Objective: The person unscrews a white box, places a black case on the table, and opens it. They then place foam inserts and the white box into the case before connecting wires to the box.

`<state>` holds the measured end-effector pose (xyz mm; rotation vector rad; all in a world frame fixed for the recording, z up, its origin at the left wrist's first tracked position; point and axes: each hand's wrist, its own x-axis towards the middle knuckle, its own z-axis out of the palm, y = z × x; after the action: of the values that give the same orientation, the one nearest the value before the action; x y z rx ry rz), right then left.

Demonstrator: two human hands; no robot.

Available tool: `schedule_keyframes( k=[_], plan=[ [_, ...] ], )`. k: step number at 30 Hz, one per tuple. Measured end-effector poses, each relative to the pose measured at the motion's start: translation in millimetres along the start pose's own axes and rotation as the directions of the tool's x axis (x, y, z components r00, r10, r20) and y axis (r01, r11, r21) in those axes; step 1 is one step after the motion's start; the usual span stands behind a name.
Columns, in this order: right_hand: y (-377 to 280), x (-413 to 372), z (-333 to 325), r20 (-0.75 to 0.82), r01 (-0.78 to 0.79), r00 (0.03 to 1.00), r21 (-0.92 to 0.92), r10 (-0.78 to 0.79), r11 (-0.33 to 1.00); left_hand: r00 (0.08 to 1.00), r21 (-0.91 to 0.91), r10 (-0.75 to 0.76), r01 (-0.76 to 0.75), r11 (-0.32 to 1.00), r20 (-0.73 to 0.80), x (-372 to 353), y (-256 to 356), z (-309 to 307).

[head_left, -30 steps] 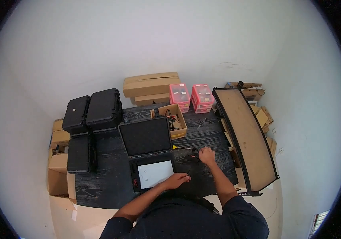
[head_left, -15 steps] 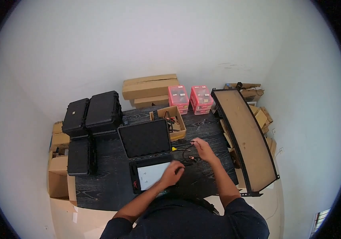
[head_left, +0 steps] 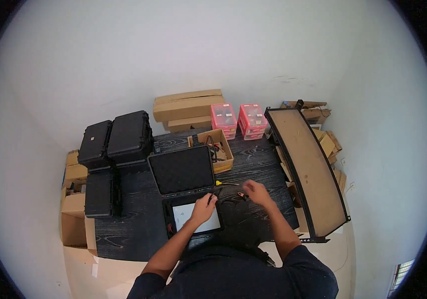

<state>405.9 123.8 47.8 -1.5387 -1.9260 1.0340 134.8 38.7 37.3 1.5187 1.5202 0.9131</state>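
1. Your left hand (head_left: 203,209) lies over the white sheet (head_left: 214,223) in the base of the open case (head_left: 167,219). The fingers are bent, with the tips at the sheet's far edge. I cannot tell whether it grips anything.
2. Your right hand (head_left: 258,192) hangs low over the counter (head_left: 258,159), just right of the case. Its fingers are closed in a pinch on a thin dark cable (head_left: 228,195), close to a small red clip (head_left: 241,194).
3. The cable lies slack between your two hands, near the case's right front corner. Its left end seems to reach your left fingertips.
4. The lid (head_left: 182,170) stands upright behind the base, foam side facing you. A yellow-handled tool (head_left: 219,183) lies just beyond the cable. An open cardboard box (head_left: 222,149) sits beside the lid.
5. Risk: the slack cable could snag on the case rim or hook the yellow-handled tool. A pull from the right hand would then drag the tool or jerk the clip loose.
6. Risk: the left hand presses on a loose sheet. A sideways push could crease it or slide it off its seat in the base.
7. Risk: the lid is free-standing. A knock from either forearm could drop it onto your left hand and the cable.
8. Risk: a pinch grip on so thin a cable is weak, and the clip could slip off the counter's near edge.
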Motion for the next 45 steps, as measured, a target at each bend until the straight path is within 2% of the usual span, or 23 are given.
schedule_keyframes(
  k=[2, 4, 6, 8, 9, 11, 14, 17, 20, 22, 23, 25, 27, 29, 31, 33, 36, 39, 42, 45],
  plan=[
    [61, -19, -4, 0.044, -0.061, 0.996, -0.294, 0.078, 0.954, 1.000, -0.058, -0.006, 0.008, 0.998, 0.024, -9, -8, 2],
    [71, -53, -13, 0.178, -0.123, 0.951, -0.529, 0.252, 0.839, 0.999, -0.088, 0.002, 0.002, 0.996, 0.045, -15, -14, 4],
    [74, -83, -11, 0.362, -0.123, 0.825, -0.634, 0.434, 0.763, 0.998, -0.093, 0.029, -0.023, 0.995, 0.059, -16, -17, 6],
    [84, -113, 0, 0.465, -0.081, 0.736, -0.662, 0.493, 0.745, 0.997, -0.091, 0.013, -0.006, 0.996, 0.074, -15, -17, 6],
    [100, -128, 14, 0.488, -0.040, 0.741, -0.652, 0.461, 0.757, 0.997, -0.090, 0.007, 0.000, 0.996, 0.083, -14, -16, 6],
    [151, -149, 41, 0.532, 0.035, 0.748, -0.630, 0.398, 0.776, 0.996, -0.076, 0.015, -0.009, 0.997, 0.084, -11, -10, 5],
    [129, -156, 41, 0.453, -0.083, 0.791, -0.585, 0.411, 0.807, 0.994, -0.091, 0.014, -0.004, 0.996, 0.108, -6, -11, 7],
    [142, -152, 50, 0.417, -0.039, 0.853, -0.548, 0.313, 0.835, 0.992, -0.086, 0.006, 0.004, 0.996, 0.122, -5, -10, 9],
    [166, -149, 53, 0.442, 0.012, 0.871, -0.454, 0.214, 0.891, 0.989, -0.086, 0.001, 0.012, 0.996, 0.148, -5, -12, 11],
    [157, -131, 41, 0.472, -0.209, 0.841, -0.168, 0.265, 0.963, 0.990, -0.081, 0.008, 0.004, 0.997, 0.143, -4, -12, 7],
    [150, -121, 32, 0.498, -0.320, 0.819, -0.018, 0.286, 0.947, 0.991, -0.074, 0.014, -0.004, 0.997, 0.136, -7, -11, 6],
    [91, -86, 15, 0.272, -0.369, 0.920, 0.356, 0.283, 0.858, 0.992, -0.094, 0.028, -0.017, 0.995, 0.123, -9, -11, 6],
    [71, -32, 18, 0.044, -0.170, 0.985, 0.345, 0.165, 0.923, 0.993, -0.143, 0.045, -0.029, 0.989, 0.106, -11, -14, 8],
    [57, 27, 26, -0.146, -0.020, 0.986, 0.354, 0.077, 0.935, 0.989, -0.230, 0.036, -0.003, 0.973, 0.140, -10, -30, 16],
    [46, 88, 34, -0.246, 0.092, 0.969, 0.376, 0.004, 0.922, 0.984, -0.263, 0.007, 0.041, 0.964, 0.178, -10, -31, 17],
    [21, 134, 34, -0.276, 0.137, 0.961, 0.403, -0.023, 0.905, 0.974, -0.244, -0.048, 0.103, 0.964, 0.221, -14, -21, 13],
    [-9, 178, 36, -0.326, 0.118, 0.945, 0.416, 0.027, 0.902, 0.973, -0.313, -0.033, 0.105, 0.944, 0.227, -18, -26, 15],
    [-6, 212, 49, -0.428, 0.170, 0.903, 0.277, -0.037, 0.946, 0.975, -0.294, -0.009, 0.075, 0.953, 0.222, -22, -25, 13],
    [-15, 199, 47, -0.232, 0.068, 0.969, 0.581, 0.086, 0.811, 0.976, -0.300, 0.000, 0.067, 0.952, 0.216, -24, -24, 13],
    [-3, 184, 45, -0.120, -0.015, 0.990, 0.451, 0.077, 0.892, 0.965, -0.364, -0.046, 0.141, 0.920, 0.259, -26, -28, 14]
  ],
)
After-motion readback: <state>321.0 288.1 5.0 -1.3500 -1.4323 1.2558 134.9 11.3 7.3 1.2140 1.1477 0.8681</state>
